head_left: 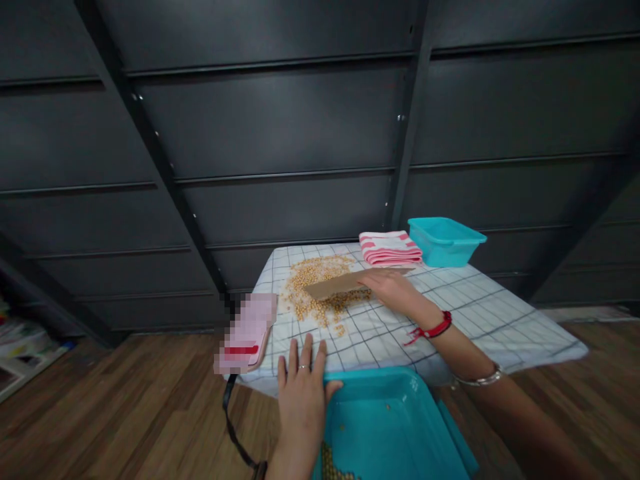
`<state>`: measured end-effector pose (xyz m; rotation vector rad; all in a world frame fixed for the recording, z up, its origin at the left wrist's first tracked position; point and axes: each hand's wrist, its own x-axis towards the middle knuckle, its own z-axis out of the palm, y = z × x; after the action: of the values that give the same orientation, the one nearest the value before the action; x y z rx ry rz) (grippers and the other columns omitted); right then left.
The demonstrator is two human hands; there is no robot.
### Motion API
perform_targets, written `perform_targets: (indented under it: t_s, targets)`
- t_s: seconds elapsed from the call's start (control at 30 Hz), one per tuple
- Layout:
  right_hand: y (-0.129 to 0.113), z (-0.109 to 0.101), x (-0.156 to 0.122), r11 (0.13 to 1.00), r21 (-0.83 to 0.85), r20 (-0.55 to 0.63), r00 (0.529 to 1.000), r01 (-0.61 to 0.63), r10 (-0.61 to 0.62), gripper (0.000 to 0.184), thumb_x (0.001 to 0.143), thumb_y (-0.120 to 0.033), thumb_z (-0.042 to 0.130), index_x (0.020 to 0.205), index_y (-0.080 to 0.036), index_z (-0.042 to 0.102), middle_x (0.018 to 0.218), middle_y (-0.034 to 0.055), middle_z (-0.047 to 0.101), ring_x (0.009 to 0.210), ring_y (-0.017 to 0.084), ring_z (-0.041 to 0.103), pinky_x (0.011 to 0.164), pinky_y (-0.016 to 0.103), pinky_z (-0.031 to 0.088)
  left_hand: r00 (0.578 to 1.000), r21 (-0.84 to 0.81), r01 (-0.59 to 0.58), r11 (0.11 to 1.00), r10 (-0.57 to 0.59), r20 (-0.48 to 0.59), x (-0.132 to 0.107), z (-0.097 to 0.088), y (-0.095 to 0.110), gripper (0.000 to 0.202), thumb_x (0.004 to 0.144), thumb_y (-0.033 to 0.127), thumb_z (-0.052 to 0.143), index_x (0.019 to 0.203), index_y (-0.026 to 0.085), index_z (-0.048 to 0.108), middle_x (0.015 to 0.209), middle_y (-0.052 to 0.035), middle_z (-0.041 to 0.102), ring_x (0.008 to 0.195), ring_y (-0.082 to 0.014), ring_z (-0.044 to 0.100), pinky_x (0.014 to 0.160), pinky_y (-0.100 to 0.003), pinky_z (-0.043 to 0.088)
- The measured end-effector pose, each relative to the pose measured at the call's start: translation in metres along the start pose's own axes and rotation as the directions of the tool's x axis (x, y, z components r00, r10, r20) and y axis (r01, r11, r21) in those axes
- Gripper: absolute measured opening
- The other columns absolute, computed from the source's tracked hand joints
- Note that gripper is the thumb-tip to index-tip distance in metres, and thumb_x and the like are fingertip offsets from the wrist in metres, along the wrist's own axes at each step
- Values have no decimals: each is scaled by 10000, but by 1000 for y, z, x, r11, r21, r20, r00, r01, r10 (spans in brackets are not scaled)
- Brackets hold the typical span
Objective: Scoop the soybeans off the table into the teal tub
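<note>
My right hand (393,290) grips a brown piece of cardboard (333,285), held on edge over the checked tablecloth. Its lower edge is among a spread of yellow soybeans (320,270), part of which it hides. My left hand (303,393) is open, fingers stretched towards the table's near edge and thumb at the rim of a blue-green tray (400,427). Whether it presses on the tray or only rests there, I cannot tell. The tray sits at the table's near edge, with beans (334,467) gathered in its lower left and a few loose ones on its bottom.
A pink phone-like object (247,333), partly blurred out, lies at the table's left edge with a black strap below. At the back right are a folded pink-and-white towel (390,248) and a turquoise bin (445,243). A dark panelled wall (280,120) stands behind the table.
</note>
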<state>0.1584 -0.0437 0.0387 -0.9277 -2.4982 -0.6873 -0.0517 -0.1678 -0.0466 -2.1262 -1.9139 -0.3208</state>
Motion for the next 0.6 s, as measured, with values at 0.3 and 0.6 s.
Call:
perform_targets:
  t_s: [0.3,0.6]
  targets:
    - [15,-34,-31,999,15,-46,998,42,-41,406,667,67,408,968,-137,589,933,91,683,816,177,637,728,304,500,1000,1,-6,1000,6,16,1,-2,0,530,740,424,570,1246,299,473,1334,-74,495,1226,-324,423,955,-534,405]
    - [20,-26,-22,998,-58,-3,1000,28,-29,371,675,56,419,928,-141,605,914,96,688,796,185,645,713,311,508,999,-31,-32,999,31,-29,-1,8,-5,507,771,446,513,1256,306,464,1341,-66,490,1228,-313,420,947,-518,408]
